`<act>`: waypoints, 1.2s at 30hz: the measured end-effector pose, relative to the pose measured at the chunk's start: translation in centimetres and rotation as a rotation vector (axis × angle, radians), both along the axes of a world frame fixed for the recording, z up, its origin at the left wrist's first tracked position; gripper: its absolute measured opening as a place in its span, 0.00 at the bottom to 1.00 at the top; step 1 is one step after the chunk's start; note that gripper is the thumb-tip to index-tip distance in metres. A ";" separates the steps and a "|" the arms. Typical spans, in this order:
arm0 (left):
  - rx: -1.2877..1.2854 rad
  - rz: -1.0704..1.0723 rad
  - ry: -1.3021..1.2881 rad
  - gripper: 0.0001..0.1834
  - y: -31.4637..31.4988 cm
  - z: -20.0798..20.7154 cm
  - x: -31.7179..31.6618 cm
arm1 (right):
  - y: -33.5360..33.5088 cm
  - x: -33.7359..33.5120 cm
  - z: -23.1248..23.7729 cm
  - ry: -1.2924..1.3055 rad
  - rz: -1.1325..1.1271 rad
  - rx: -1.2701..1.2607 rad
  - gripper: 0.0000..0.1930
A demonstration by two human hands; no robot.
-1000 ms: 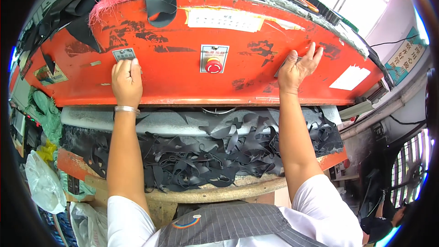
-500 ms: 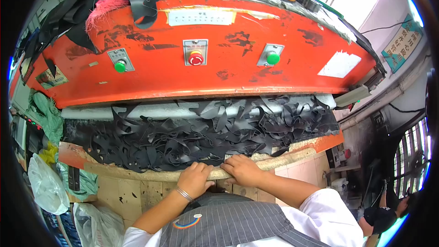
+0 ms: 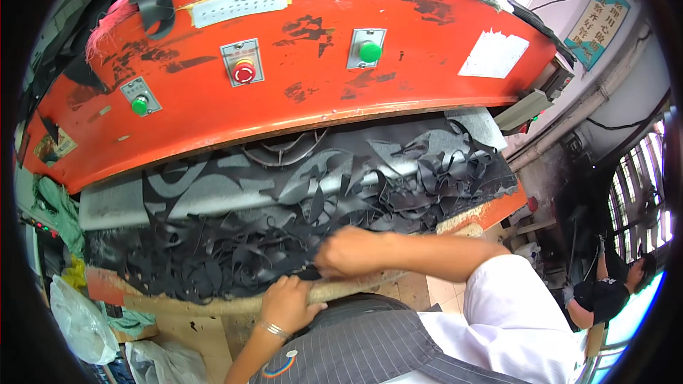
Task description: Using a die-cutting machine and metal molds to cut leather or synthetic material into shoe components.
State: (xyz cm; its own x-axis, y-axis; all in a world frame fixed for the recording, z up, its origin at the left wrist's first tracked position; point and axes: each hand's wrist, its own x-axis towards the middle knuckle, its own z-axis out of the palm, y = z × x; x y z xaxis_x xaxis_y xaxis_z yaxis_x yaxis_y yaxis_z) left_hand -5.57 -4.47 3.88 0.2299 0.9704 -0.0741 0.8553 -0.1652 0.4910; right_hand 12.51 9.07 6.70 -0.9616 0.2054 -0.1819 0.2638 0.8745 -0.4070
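My left hand lies over the pale, worn front edge of the machine bed. Its fingers are side by side across the edge and its thumb stands apart, holding nothing that I can see. Farther in, my right hand is over the heap of curly black leather-like offcuts. Motion blurs it and its fingers are hidden, so any grip cannot be told. Behind the heap, a black sheet with curved cut-outs lies on a pale board. A round metal frame with spokes shows partly beneath the machine front.
The red machine front spans the far side, with a red button and green buttons on it. Plastic bags stand at the left. At the far right is another person in a dark top.
My right hand has left the front edge and reached into the offcuts. My left hand stays at the edge. The view has shifted, and the cut-out sheet and round metal frame now show.
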 end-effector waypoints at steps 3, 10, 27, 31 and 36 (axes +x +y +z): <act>-0.254 -0.152 -0.027 0.20 4.6 1.8 -0.9 | 9.4 -4.8 -1.6 0.412 0.016 0.378 0.10; 0.364 0.194 -0.081 0.22 17.5 -2.5 -4.5 | 23.3 -16.7 -4.1 0.354 0.547 0.511 0.10; 0.451 0.384 -0.194 0.21 22.4 -3.7 -6.5 | 30.8 4.4 0.5 0.411 -0.614 0.310 0.11; 0.378 0.395 -0.232 0.25 25.6 -3.8 -6.9 | 29.6 4.8 -3.4 0.393 -0.814 0.242 0.09; 0.407 0.336 -0.166 0.17 27.6 -6.0 -7.3 | 29.3 4.8 -6.8 0.409 -0.968 0.068 0.13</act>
State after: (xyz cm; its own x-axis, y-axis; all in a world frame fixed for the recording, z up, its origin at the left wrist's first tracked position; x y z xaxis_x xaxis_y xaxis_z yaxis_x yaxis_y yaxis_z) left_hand -12.87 23.09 -2.08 -0.1210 0.9349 0.3335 0.8103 -0.1010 0.5772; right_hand 17.32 38.37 -0.13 -0.3677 0.9161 0.1602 0.7151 0.3886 -0.5810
